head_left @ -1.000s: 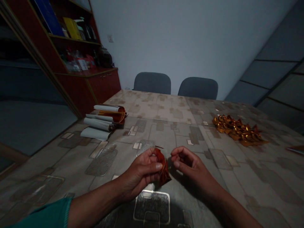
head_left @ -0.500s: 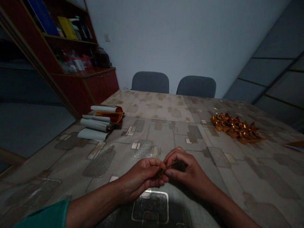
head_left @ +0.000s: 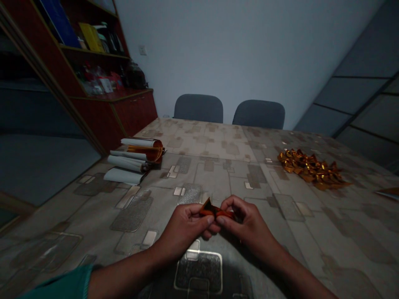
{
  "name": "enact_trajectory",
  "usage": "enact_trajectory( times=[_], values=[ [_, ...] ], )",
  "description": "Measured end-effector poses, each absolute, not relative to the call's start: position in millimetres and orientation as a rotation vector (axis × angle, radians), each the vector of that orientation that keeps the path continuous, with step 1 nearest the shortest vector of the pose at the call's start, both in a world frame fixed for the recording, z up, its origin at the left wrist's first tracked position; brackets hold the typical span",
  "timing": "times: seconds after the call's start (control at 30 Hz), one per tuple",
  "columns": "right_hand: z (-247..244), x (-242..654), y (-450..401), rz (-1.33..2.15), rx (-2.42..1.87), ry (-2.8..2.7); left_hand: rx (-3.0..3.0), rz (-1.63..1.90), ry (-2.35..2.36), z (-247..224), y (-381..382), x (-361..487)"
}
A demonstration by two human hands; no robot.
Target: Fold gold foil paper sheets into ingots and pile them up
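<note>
A small folded piece of orange-gold foil paper (head_left: 208,207) is held between both hands above the near middle of the table, with one pointed corner sticking up. My left hand (head_left: 190,222) pinches its left part, thumb on the near side. On its right part my right hand (head_left: 243,216) is closed, thumb in front and fingers curled behind. Several folded shiny gold pieces (head_left: 311,168) lie bunched together on the right of the table. Curved sheets of paper, pale outside and orange-gold inside, form a stack (head_left: 127,162) at the left.
The table (head_left: 218,145) has a patterned cover. Two grey chairs (head_left: 198,108) (head_left: 259,113) stand behind its far edge. A red-brown cabinet (head_left: 134,110) with filled shelves is at the back left. Part of a flat item (head_left: 389,192) shows at the right edge.
The foil piece has been turned and shows more orange surface and an upright point. My thumbs now press on its near side. The view has shifted slightly.
</note>
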State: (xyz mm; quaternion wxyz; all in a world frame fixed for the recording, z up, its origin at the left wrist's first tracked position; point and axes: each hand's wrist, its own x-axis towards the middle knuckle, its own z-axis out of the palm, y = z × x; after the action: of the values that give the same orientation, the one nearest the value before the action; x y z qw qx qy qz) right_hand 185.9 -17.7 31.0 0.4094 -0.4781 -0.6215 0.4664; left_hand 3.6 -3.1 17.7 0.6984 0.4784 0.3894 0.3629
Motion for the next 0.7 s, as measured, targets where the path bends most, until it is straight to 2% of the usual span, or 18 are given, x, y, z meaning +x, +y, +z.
enact_trajectory(
  times=[0.13,0.3,0.47,0.7],
  values=[
    [28.2,184.2,-18.2,1.196,-1.178,-1.550,1.039,0.799,0.864,17.2,-3.9,4.0],
    [29.3,198.2,-20.9,1.395,-1.077,-1.480,0.862,0.808,0.873,21.4,-2.6,2.3],
    [38.0,211.8,-17.5,0.962,-0.929,-1.927,0.736,0.808,0.851,25.0,-0.3,1.5],
    [38.6,208.8,-15.2,1.036,-0.884,-1.985,0.844,0.762,0.863,19.4,-5.1,4.2]
  ],
)
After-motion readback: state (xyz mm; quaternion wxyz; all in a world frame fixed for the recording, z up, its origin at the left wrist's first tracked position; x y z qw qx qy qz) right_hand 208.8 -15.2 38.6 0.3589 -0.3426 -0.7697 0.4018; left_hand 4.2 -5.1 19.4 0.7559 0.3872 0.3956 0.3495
